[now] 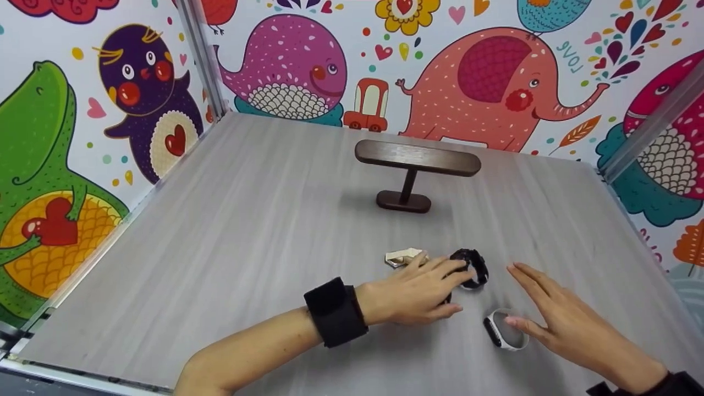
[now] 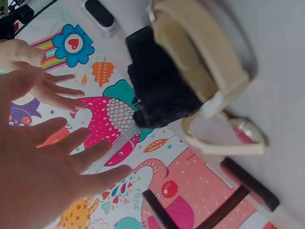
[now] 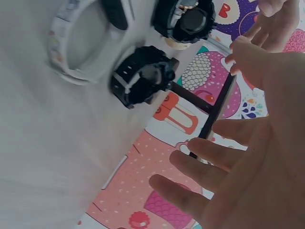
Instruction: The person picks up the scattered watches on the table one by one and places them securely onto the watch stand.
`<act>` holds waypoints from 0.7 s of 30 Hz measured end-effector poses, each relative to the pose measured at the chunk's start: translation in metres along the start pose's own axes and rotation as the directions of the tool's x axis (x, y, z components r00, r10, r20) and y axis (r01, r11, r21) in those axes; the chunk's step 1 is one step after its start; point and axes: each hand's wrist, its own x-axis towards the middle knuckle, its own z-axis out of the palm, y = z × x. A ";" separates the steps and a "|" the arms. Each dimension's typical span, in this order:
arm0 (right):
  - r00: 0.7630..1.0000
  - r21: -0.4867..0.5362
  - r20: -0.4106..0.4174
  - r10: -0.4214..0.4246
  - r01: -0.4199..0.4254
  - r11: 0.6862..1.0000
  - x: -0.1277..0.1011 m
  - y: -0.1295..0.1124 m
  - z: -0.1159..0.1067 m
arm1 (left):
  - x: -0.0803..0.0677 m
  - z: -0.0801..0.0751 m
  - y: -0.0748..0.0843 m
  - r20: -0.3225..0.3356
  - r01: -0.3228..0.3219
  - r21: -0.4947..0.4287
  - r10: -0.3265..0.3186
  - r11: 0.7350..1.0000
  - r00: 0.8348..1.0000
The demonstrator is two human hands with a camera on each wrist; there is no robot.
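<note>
Three watches on the table: a black watch (image 1: 472, 267) under the left hand's (image 1: 413, 291) straight fingertips, a beige watch (image 1: 400, 257) just beyond them, a white watch (image 1: 505, 330) beneath the right hand's (image 1: 566, 322) spread fingers. One wooden stand (image 1: 416, 171) farther off, unobstructed.

Bright even light, soft shadows, blurred wrist views

Left hand (image 1: 418, 291) and right hand (image 1: 555, 319) flat, fingers (image 1: 525, 275) spread.
</note>
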 end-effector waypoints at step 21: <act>0.968 -0.096 0.074 -0.239 0.245 0.965 -0.004 0.019 0.040 | 0.046 0.039 0.051 0.200 -0.073 0.363 -0.001 0.929 0.980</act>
